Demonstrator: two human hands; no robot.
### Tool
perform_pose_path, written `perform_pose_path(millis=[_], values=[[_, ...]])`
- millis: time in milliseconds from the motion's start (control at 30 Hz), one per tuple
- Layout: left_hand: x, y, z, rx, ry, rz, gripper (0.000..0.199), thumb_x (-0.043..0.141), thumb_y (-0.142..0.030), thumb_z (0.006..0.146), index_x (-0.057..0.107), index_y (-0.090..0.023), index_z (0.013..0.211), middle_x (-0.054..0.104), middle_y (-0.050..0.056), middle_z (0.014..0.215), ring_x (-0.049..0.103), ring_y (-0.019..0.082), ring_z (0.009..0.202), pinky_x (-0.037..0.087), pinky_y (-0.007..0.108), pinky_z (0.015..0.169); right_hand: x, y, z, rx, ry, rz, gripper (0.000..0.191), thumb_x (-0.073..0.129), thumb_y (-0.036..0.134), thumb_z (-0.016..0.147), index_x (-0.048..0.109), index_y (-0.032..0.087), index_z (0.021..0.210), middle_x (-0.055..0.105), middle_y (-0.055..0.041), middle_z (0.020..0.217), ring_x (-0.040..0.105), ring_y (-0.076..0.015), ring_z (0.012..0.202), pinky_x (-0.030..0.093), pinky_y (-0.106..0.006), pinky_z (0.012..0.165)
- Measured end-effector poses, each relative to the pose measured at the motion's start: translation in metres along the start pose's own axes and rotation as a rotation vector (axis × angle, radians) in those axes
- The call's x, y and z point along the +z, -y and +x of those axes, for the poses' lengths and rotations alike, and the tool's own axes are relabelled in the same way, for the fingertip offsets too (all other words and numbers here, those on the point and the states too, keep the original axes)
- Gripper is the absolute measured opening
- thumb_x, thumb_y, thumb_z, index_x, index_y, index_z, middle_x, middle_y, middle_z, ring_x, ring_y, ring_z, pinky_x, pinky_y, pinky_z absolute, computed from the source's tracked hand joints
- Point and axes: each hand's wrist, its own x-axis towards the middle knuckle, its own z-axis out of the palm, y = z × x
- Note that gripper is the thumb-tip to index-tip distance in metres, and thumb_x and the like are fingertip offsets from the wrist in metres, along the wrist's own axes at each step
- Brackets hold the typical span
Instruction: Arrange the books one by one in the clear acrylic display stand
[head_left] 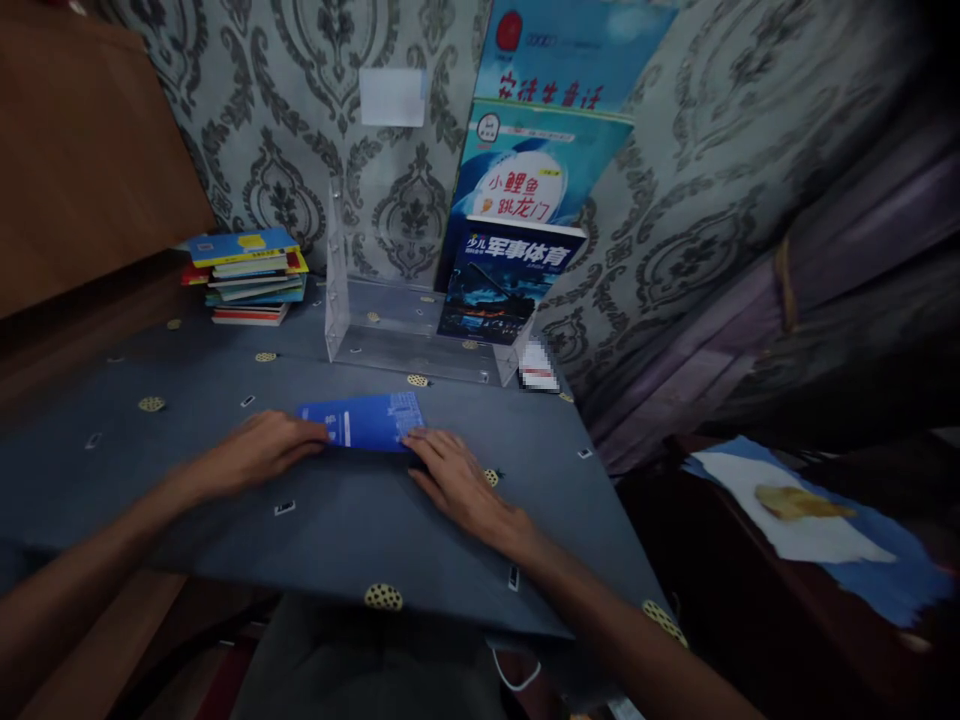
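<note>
A blue book (367, 422) with white print on its cover lies sideways near the middle of the cloth-covered table (360, 540). At its left end, my left hand (262, 450) has its fingers closed on the edge. My right hand (465, 485) touches the lower right corner with its fingertips, the fingers stretched out and the thumb apart below. Behind the book stands a clear acrylic rack (405, 355). A dark blue book with a night scene (510, 285) leans upright in the rack's right part, in front of a light blue book (547, 160) and another blue book (570, 50).
At the back left is a stack of several books (251, 280), beside a brown wooden panel (90, 140). A small white item (538, 365) sits right of the rack. Right of the table, a blue and white cloth or paper (795, 510) lies on a dark surface near a purple curtain (720, 350).
</note>
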Motion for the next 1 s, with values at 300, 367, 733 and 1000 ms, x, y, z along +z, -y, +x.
perform_pose_path(millis=[300,367,733,1000], values=[[-0.024,-0.016,0.050,-0.239,-0.341,-0.840,0.039,0.073,-0.047,0.074,0.066,-0.020,0.101,0.059,-0.004,0.066,0.053,0.011,0.053,0.042,0.020,0.050,-0.042,-0.015,0.021,0.325,-0.391,0.780,0.030,0.070,0.049,0.081,0.064,0.020,0.080,0.062,0.0030,0.065,0.056,-0.0127,0.055,0.049,-0.025,0.052],[-0.010,-0.011,0.060,-0.291,-0.310,-0.949,0.044,0.073,-0.049,0.072,0.063,-0.020,0.103,0.059,-0.004,0.067,0.054,0.012,0.054,0.044,0.022,0.051,-0.044,-0.020,0.024,0.378,-0.418,0.877,0.035,0.072,0.051,0.077,0.061,0.021,0.091,0.061,0.0052,0.065,0.050,-0.0103,0.048,0.043,-0.022,0.042],[0.050,0.019,0.048,-0.086,-0.265,0.065,0.033,0.040,-0.036,0.095,0.061,-0.020,0.115,0.067,0.009,0.110,0.062,0.026,0.104,0.049,0.044,0.092,-0.022,-0.039,0.016,0.442,-0.155,-0.264,0.045,0.060,0.032,0.091,0.053,0.019,0.133,0.068,-0.0145,0.114,0.065,-0.0318,0.106,0.055,-0.042,0.082],[0.070,0.008,0.033,-0.022,-0.168,0.269,0.034,0.038,-0.026,0.098,0.060,-0.020,0.123,0.066,0.012,0.129,0.061,0.028,0.116,0.049,0.044,0.093,0.028,0.034,0.057,0.023,0.232,0.035,0.077,0.042,0.056,0.100,0.029,0.003,0.153,0.033,-0.0230,0.159,0.024,-0.0296,0.152,0.026,-0.047,0.124]])
